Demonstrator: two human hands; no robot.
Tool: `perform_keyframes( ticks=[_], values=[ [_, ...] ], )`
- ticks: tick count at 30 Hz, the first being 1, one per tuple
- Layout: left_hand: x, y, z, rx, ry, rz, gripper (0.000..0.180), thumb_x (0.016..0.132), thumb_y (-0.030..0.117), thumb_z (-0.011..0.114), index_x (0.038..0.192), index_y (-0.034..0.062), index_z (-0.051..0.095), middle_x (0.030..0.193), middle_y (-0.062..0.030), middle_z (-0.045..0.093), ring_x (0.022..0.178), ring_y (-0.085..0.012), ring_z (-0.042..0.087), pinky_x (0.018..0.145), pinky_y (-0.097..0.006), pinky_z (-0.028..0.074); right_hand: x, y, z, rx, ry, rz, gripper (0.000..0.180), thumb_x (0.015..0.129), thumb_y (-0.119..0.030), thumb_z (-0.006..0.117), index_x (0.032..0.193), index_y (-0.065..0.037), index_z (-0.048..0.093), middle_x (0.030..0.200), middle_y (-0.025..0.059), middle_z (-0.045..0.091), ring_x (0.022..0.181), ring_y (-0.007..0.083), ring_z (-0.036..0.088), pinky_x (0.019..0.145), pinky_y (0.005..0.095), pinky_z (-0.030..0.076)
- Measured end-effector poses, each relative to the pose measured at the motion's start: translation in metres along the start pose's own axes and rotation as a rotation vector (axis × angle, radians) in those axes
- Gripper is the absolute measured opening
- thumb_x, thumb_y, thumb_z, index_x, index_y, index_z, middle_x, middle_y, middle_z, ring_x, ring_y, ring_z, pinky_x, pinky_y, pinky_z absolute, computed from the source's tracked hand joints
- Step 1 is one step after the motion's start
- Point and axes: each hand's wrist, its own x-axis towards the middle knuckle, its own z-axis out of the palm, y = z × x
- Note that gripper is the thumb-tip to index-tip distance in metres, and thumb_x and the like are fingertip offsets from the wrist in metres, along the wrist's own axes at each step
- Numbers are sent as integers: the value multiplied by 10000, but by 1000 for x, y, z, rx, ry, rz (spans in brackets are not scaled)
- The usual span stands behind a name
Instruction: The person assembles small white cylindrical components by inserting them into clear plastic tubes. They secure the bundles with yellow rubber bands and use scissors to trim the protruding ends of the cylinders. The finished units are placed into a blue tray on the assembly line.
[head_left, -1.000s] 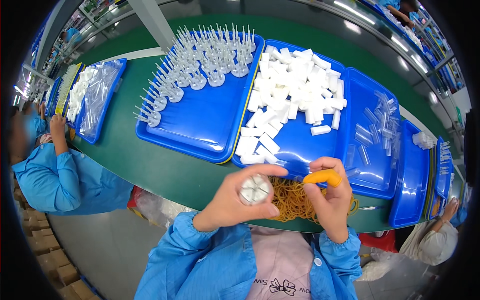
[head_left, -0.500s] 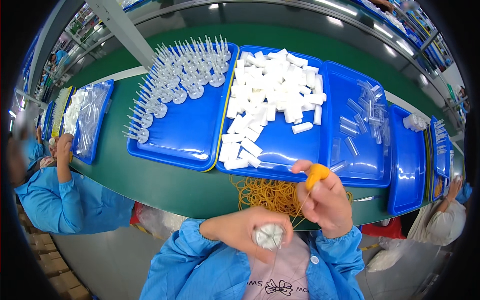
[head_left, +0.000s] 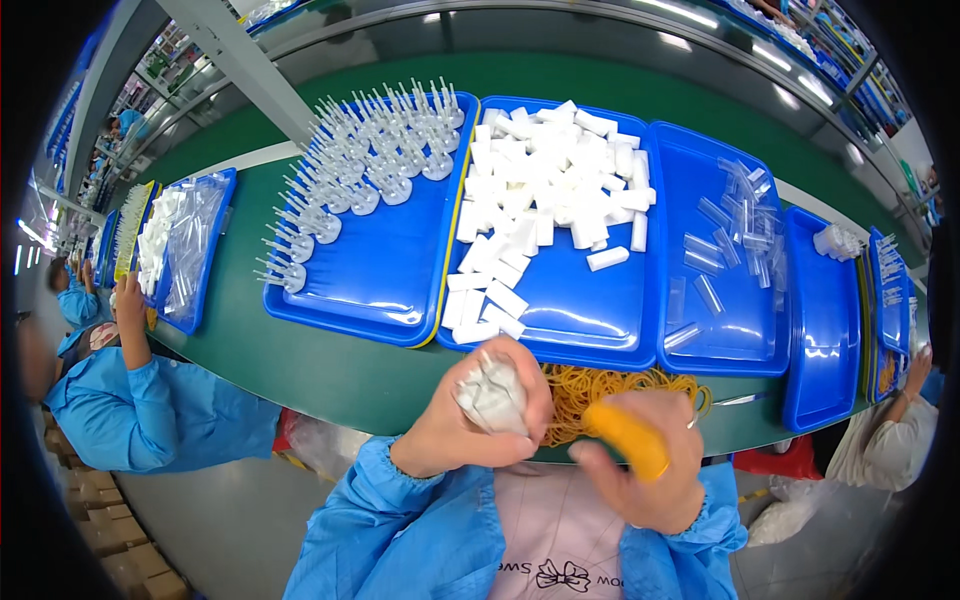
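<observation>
My left hand (head_left: 480, 410) is closed around a whitish, translucent round piece (head_left: 491, 395) with ribs fanning out from its middle; the fingers hide its far side. To its right, my right hand (head_left: 650, 465) hovers at the near edge of a heap of tan rubber bands (head_left: 585, 395). An orange finger cover (head_left: 628, 438) sits on its index finger, and the thumb is apart from it. That hand is somewhat smeared, and I see nothing held between thumb and finger.
Beyond my hands are blue trays holding clear pronged plastic parts (head_left: 365, 185), white blocks (head_left: 555, 180) and clear tubes (head_left: 745, 225). A narrower blue tray (head_left: 822, 340) stands farther right on the green table (head_left: 225, 330). Co-workers sit on both sides, one in blue sleeves (head_left: 150, 420).
My left hand has risen toward the trays with the round piece, turning it. My right hand has come down toward my body; the rubber band stretched from it no longer shows.
</observation>
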Motion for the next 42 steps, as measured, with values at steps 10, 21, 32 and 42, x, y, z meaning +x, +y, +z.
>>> perform_keyframes(
  ticks=[10, 21, 32, 42],
  values=[
    [10, -10, 6, -83, 99, 58, 535, 773, 197, 727, 1198, 79, 424, 932, -46, 523, 857, -158, 530, 729, -299, 450, -9, 37, -13, 1325, -153, 74, 171, 799, -56, 635, 952, 20, 639, 833, 142, 668, 803, 285, 666, 977, 490, 398],
    [13, -13, 24, 1345, 94, 269, 893, 629, -35, 694, 1404, 16, 252, 1007, -163, 523, 904, -330, 513, 787, -399, 435, 1, 27, 9, 1129, -200, 558, 635, 725, 22, 697, 1306, -48, 451, 1144, 114, 502, 876, 192, 600, 682, 249, 569],
    [15, -11, 15, 1146, -117, -24, 736, 701, 54, 697, 1348, -25, 355, 1073, -155, 562, 939, -298, 565, 793, -355, 459, 1, 25, 4, 410, -83, 200, 540, 645, -165, 800, 1121, -21, 591, 1132, 115, 526, 999, 274, 559, 851, 351, 467],
    [7, -8, 12, 53, -49, -279, 715, 795, 243, 699, 1359, 11, 326, 992, -83, 579, 945, -158, 543, 845, -290, 418, -2, 26, -7, 473, -34, 142, 500, 659, -121, 778, 1104, 6, 590, 1128, 146, 547, 990, 274, 566, 834, 350, 470]
  ],
)
